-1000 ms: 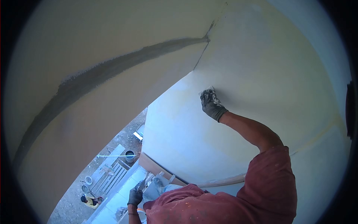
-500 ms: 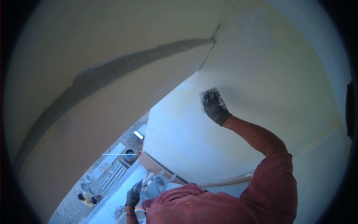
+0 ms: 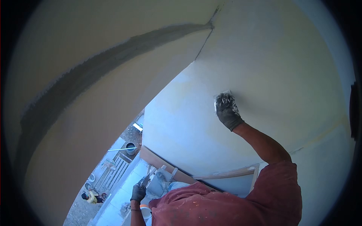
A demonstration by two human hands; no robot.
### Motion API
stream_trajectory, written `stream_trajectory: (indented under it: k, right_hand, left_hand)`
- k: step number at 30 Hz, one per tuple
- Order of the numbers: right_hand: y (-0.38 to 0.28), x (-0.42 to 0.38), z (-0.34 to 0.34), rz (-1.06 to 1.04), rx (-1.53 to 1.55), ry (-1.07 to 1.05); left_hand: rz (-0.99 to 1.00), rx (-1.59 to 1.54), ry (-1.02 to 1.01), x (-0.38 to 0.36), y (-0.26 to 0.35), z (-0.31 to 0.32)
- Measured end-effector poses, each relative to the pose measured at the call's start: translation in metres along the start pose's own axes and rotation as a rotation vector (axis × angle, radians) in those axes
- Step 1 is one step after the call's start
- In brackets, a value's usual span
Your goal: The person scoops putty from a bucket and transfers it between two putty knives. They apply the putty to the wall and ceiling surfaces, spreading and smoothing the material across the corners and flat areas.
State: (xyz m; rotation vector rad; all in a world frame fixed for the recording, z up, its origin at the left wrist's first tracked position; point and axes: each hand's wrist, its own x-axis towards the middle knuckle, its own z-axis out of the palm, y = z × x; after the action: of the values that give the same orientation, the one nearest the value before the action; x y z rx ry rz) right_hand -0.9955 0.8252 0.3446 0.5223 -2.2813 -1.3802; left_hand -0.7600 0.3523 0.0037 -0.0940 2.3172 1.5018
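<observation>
My right hand (image 3: 229, 113), in a dark glove smeared with pale paste, presses a flat putty scraper (image 3: 228, 92) against the pale wall (image 3: 181, 113). Its fingers lie over the back of the scraper, covering most of it. Low in the view, my left hand (image 3: 138, 192), gloved too, is closed around a putty knife (image 3: 144, 180). That blade points upward and looks coated with paste. The left hand is apart from the wall, above a white bucket (image 3: 146, 213) with an orange band.
A grey patched band (image 3: 102, 60) curves across the overhead surface (image 3: 94, 109) to a dark corner crack (image 3: 203, 45). Wooden boards (image 3: 160, 162) edge the wall's foot. Far below are a dark bucket (image 3: 131, 148), a slatted pallet (image 3: 117, 168) and another person (image 3: 90, 196).
My right hand has slid the scraper down and rightward along the wall, away from the corner. My view has shifted slightly. The left hand still holds the putty knife.
</observation>
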Motion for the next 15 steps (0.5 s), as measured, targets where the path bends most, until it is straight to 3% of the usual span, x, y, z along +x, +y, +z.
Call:
stream_trajectory:
  k: [2, 3, 6, 8, 10, 12, 14, 15]
  right_hand:
    - [-0.007, -0.038, 0.009, 0.005, 0.007, -0.004]
    - [-0.010, -0.053, 0.014, -0.002, 0.018, 0.006]
    - [-0.022, -0.093, 0.038, 0.029, 0.108, -0.006]
    - [-0.035, -0.109, 0.039, 0.032, 0.080, -0.061]
    - [-0.038, -0.108, 0.025, 0.032, 0.052, -0.115]
    - [-0.036, -0.089, 0.008, 0.119, 0.236, -0.239]
    - [0.002, -0.047, -0.041, 0.069, 0.118, -0.074]
    - [0.024, -0.021, -0.060, 0.102, -0.003, -0.015]
  left_hand:
    - [-0.127, 0.077, -0.097, 0.007, 0.006, 0.004]
    - [0.030, -0.045, -0.040, 0.008, 0.003, 0.011]
    - [0.061, -0.068, -0.065, 0.014, 0.017, 0.013]
    - [-0.030, -0.187, -0.122, 0.018, 0.021, 0.011]
    - [-0.064, -0.207, -0.102, 0.016, 0.031, 0.004]
    - [-0.090, -0.238, -0.071, 0.023, 0.025, 0.002]
    - [-0.185, -0.530, -0.038, 0.036, -0.005, 0.009]
    - [-0.181, -0.530, -0.036, 0.040, -0.002, 0.008]
